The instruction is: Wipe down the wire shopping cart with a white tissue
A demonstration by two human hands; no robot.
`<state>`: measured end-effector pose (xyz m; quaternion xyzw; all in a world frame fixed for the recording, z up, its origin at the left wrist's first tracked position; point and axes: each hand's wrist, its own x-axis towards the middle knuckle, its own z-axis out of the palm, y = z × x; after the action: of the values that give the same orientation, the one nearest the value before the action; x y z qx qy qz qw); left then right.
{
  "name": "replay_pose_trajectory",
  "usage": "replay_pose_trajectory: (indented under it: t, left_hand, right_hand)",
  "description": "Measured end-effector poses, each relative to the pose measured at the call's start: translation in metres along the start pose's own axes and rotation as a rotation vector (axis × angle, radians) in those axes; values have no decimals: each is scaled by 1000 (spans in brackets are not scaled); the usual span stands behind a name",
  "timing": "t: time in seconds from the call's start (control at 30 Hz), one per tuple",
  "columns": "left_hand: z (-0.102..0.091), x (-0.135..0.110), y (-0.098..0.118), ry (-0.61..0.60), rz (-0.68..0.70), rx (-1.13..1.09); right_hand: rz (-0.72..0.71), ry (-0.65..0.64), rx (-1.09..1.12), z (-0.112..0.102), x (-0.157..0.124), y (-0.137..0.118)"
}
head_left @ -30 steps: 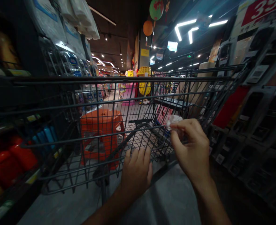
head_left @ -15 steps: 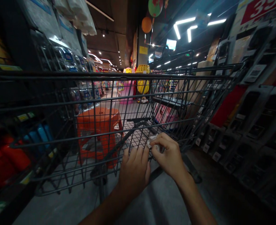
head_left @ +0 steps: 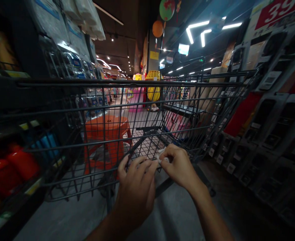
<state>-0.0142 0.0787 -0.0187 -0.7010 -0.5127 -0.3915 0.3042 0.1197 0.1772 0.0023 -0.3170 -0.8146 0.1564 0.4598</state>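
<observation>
A dark wire shopping cart point(head_left: 112, 146) stands side-on in front of me. My right hand point(head_left: 179, 164) pinches a crumpled white tissue or wipe point(head_left: 160, 154) between thumb and fingers, at the cart's lower side wires. Beside it on the left, my left hand point(head_left: 137, 187) has its fingers spread and slightly bent over those wires. Its index fingertip is close to the tissue; whether they touch I cannot tell. The left thumb is mostly hidden.
An orange plastic stool point(head_left: 107, 125) shows behind the cart's wires. Shelves with red bottles point(head_left: 24, 162) run along the left. Packaged goods hang on a display point(head_left: 275, 124) at the right. Farther back, a yellow display figure point(head_left: 153, 93) stands near a pillar.
My left hand has shifted left and lower, and its fingers have spread apart. The right hand keeps its pinch on the tissue, nearly in place. The view has shifted slightly.
</observation>
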Motion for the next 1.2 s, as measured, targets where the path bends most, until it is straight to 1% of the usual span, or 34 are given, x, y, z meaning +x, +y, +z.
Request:
replay_pose_trajectory:
  t: [0.1,0.13,0.17,0.2,0.27,0.33,0.37,0.43,0.5,0.6,0.67,0.77,0.87,0.97,1.03,1.1,1.2]
  left_hand:
    - [-15,22,-12,107,99,-1]
    - [-18,29,-17,144,128,5]
    - [-21,37,-22,174,153,13]
    - [-22,44,-26,194,163,31]
    - [-21,53,-31,208,131,116]
    - [-16,57,-32,192,78,234]
    - [-14,57,-32,175,61,282]
    - [-9,56,-30,139,52,345]
    - [-6,55,-30,123,59,369]
    - [-3,56,-31,147,71,407]
    - [-3,57,-33,150,70,428]
    - [-3,57,-33,137,70,427]
    - [-4,56,-32,121,51,419]
    - [-4,55,-31,111,34,408]
    - [-4,55,-30,116,34,400]
    - [-4,55,-31,120,34,402]
    - [-4,55,-32,112,44,414]
  right_hand:
    - [70,-98,-52,-15,-1,-6]
    - [87,-95,-56,-22,-1,-8]
    - [91,-58,-50,-28,-1,-10]
    - [80,19,-39,-34,0,-12]
    - [25,240,-14,-43,2,-16]
    - [-46,452,14,-47,7,-17]
    - [-78,529,28,-47,11,-18]
    - [-134,633,42,-44,21,-20]
    - [-198,701,8,-41,35,-23]
    - [-300,822,-48,-42,61,-33]
    - [-333,882,-45,-44,77,-39]
    - [-319,898,-33,-43,90,-43]
    - [-270,858,-9,-35,85,-40]
    - [-213,756,10,-24,68,-33]
    - [-205,677,16,-18,55,-29]
    - [-217,595,19,-16,46,-26]
    - [-230,510,12,-17,40,-24]
